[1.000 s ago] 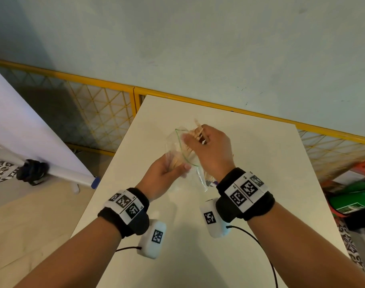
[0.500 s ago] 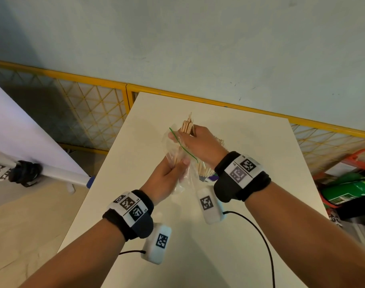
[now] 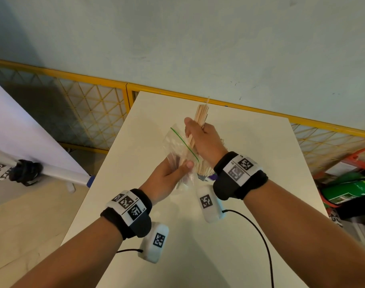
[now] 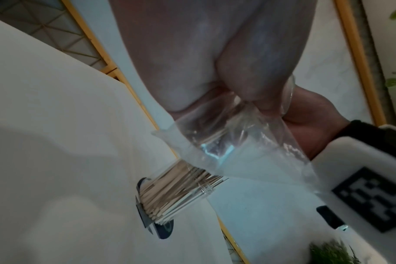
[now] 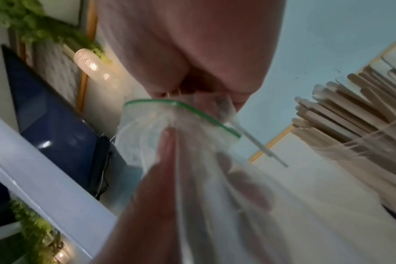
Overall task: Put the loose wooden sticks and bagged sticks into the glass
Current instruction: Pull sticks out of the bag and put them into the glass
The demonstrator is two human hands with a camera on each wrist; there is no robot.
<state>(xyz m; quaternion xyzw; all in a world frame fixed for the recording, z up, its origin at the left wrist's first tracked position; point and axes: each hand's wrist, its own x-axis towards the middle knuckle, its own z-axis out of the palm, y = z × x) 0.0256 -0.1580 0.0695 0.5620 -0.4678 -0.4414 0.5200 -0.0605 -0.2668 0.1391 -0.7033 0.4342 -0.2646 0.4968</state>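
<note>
My right hand (image 3: 202,140) grips a bundle of flat wooden sticks (image 3: 201,114), whose upper ends stand well above the fist. The lower ends reach down to the mouth of a clear zip bag (image 3: 177,146) with a green seal line. My left hand (image 3: 169,177) pinches that bag from below, thumb on its front. The bag (image 4: 237,146) looks almost empty in the left wrist view. Under my right wrist a glass (image 4: 181,192) stands on the white table (image 3: 250,152), packed with sticks (image 5: 350,116). Its base is hidden in the head view.
A yellow mesh fence (image 3: 84,113) runs behind and left of the table. A white rolled sheet on a stand (image 3: 28,154) is on the floor at left. A green cylinder (image 3: 351,188) lies at right. A black cable (image 3: 260,235) crosses the table near me.
My right hand has drawn the stick bundle upward, so more of it stands above the bag. My left hand keeps its hold on the bag.
</note>
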